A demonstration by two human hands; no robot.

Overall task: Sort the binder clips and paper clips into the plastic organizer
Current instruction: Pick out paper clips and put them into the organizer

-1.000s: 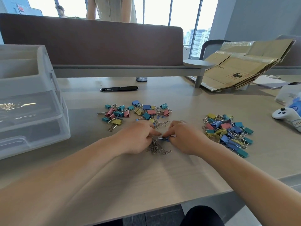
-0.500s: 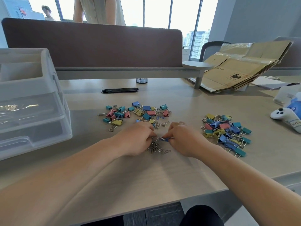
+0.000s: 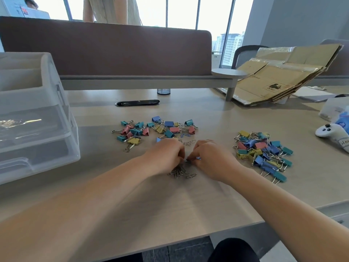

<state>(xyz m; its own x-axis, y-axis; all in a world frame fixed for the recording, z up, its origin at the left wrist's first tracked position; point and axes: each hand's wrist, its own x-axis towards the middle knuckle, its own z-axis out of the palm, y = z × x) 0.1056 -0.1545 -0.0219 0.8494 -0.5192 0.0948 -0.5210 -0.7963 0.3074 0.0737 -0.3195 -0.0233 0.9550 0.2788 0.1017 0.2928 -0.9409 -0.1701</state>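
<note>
Separating stage, by the look of it. Your left hand [image 3: 166, 155] and right hand [image 3: 210, 159] pinch one small clip [image 3: 189, 159] together, just above the paper clips [image 3: 182, 173] heaped on the surface [image 3: 188, 203]. Binder clips [image 3: 156, 129] lie beyond; the plastic organizer [image 3: 56, 103] sits far left. Next, likely: untangle, carry it over.

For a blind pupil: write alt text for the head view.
Left hand and right hand pinch at a heap of paper clips on a desk; coloured binder clips lie behind and right, plastic organizer far left.

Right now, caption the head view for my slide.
Left hand and right hand pinch a clip above paper clips; binder clips beyond, organizer left.
</note>
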